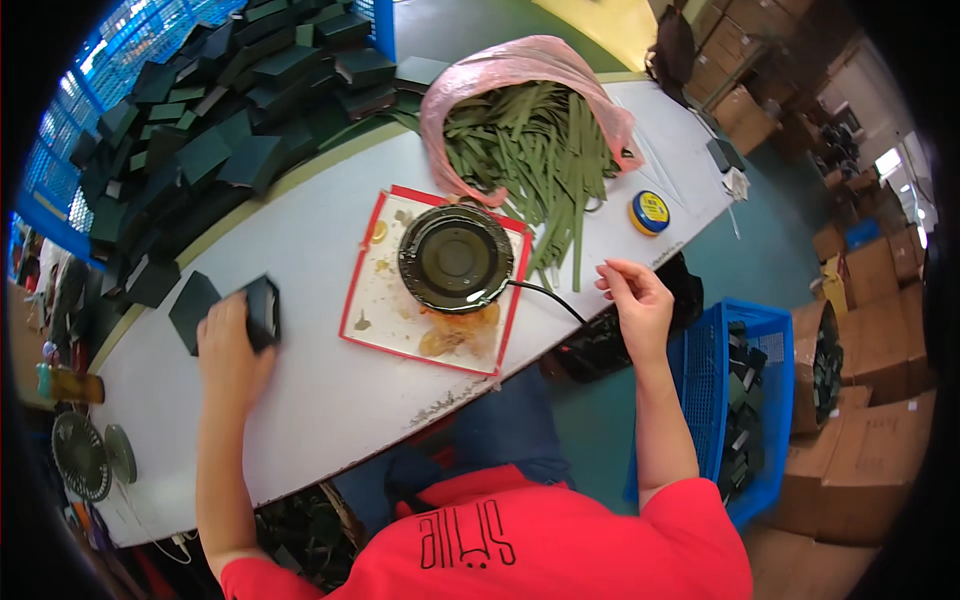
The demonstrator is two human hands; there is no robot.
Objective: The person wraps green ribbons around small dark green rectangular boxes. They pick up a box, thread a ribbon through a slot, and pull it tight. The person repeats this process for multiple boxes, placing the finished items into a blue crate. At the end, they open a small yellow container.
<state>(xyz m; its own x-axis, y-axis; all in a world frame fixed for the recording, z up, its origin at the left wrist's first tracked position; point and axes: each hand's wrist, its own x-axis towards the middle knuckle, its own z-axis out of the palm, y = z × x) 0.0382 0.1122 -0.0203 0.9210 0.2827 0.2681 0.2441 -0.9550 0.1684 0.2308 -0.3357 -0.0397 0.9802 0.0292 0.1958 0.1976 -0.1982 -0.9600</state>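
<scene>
My left hand [228, 345] is closed on a small dark green box [262, 308] at the left of the white table; a dark green flap [193, 312] spreads out to its left. To the right, my right hand [643, 300] hovers near the table's front edge, thumb and fingertips drawn together; whatever they hold, if anything, is too small to make out. Between the hands, a black round heating pan [458, 258] with shiny liquid sits on a stained, red-edged white board [375, 335]. Behind it, green ribbon strips [520, 135] spill from a pink plastic bag [470, 70].
Dark green boxes [205, 150] are heaped at the far left beside blue crates [65, 170]. A blue-and-yellow round tin [650, 212] stands right of the ribbons. The pan's black cord [550, 292] crosses the front edge. A blue crate [775, 400] and cartons [860, 450] stand right; small fans [82, 455] left.
</scene>
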